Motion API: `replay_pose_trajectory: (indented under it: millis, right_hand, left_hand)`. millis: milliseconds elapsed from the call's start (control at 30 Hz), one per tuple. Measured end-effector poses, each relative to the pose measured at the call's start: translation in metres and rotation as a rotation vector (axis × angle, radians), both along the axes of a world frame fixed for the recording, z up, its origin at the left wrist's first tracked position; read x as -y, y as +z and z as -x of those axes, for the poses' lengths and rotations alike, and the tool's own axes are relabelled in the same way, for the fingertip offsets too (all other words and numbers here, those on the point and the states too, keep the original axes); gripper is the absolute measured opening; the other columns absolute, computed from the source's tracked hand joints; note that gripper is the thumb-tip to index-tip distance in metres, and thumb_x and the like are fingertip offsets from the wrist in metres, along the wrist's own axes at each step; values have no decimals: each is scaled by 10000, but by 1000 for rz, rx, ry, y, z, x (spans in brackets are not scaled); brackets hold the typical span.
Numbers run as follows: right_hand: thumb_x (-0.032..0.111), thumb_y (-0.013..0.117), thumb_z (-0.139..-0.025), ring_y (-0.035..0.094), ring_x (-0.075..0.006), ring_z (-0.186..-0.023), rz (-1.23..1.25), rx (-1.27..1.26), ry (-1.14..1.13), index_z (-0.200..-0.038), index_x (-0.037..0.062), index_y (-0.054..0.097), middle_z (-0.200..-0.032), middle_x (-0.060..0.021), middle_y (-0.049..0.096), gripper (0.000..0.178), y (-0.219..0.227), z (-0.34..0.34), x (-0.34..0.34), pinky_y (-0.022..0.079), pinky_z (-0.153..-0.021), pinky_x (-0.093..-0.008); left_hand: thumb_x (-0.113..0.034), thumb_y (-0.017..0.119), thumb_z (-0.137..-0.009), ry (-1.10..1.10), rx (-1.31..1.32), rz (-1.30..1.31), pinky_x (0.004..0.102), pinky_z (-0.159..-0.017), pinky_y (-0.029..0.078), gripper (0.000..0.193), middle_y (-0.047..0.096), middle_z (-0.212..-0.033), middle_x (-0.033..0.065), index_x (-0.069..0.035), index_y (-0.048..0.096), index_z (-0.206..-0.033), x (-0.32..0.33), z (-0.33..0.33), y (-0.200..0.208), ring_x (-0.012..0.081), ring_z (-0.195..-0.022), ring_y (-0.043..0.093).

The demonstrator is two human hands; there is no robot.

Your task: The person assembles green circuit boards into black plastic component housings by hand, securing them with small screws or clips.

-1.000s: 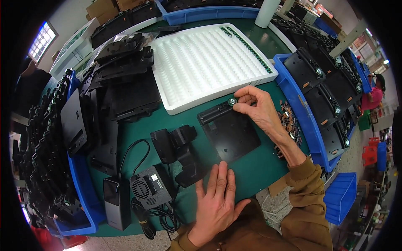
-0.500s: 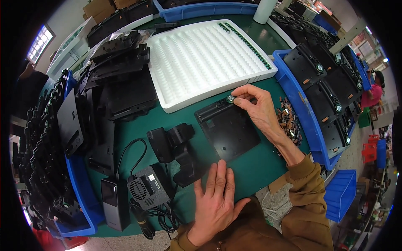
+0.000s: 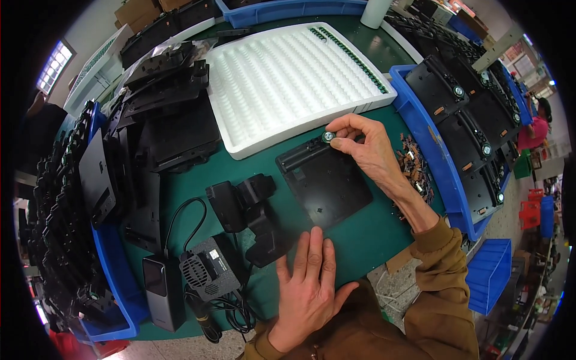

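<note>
A flat black plastic panel lies on the green table, a raised ridge along its far edge. At that edge's right end sits a small round part, silver-topped with green around it. My right hand pinches this part between thumb and forefinger; the fingers partly cover it. Palm down, my left hand rests at the panel's near edge, fingers stretched out and holding nothing. Left of the panel stands a black bracket-like device, close to my left fingertips.
A white foam tray with a row of green parts lies beyond the panel. Right are a pile of small copper-coloured pieces and a blue crate of finished-looking panels. Stacked black panels, a power bank and cables occupy the left.
The whole view has shifted slightly. My right hand keeps its pinch on the round part at the panel's corner, and my left hand stays flat.
</note>
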State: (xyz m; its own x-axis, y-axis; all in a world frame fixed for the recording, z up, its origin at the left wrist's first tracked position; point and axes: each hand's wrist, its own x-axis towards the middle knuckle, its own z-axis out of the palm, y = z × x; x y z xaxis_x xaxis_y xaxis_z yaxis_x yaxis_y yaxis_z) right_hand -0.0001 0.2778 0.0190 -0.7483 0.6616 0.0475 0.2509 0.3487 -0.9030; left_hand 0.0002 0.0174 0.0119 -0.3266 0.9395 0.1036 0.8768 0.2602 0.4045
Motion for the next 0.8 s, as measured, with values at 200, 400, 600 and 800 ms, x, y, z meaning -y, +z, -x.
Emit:
replay_pose_trajectory:
  millis: [200, 400, 600, 800]
  right_hand:
    - [19, 675, -848, 562, -73, -814, 115, -23, 36, -1041, 4, 717, -874, 3, 636, 198, 4, -2, -6, 461, -790, -213]
    - [29, 648, -891, 577, -75, -845, 170, -86, 38, -1080, 8, 728, -906, -5, 663, 206, -3, -4, -7, 470, -815, -228]
    - [67, 665, -840, 597, -96, -762, 48, -68, 22, -1011, 17, 751, -803, -25, 689, 198, -9, -3, -9, 485, -725, -249]
    - [35, 656, -841, 606, -101, -783, 165, -161, -29, -1037, -1, 735, -843, -43, 691, 215, 6, -14, -11, 499, -743, -245]
  left_hand:
    - [-507, 758, -728, 5, 3, 3, 582, -1098, 247, 849, 386, -1516, 245, 53, 534, -1325, 0, 0, 1, 374, -1381, 400]
    - [-507, 756, -729, 4, 3, 3, 582, -1102, 241, 849, 387, -1516, 244, 55, 533, -1324, 0, 0, 0, 376, -1381, 401]
    - [-510, 746, -741, -2, 0, 6, 579, -1105, 240, 849, 383, -1519, 244, 59, 525, -1331, -1, 0, 2, 377, -1384, 398]
    - [-518, 727, -767, -13, -7, 8, 578, -1111, 234, 856, 372, -1527, 243, 59, 502, -1358, 1, 0, 2, 381, -1391, 387]
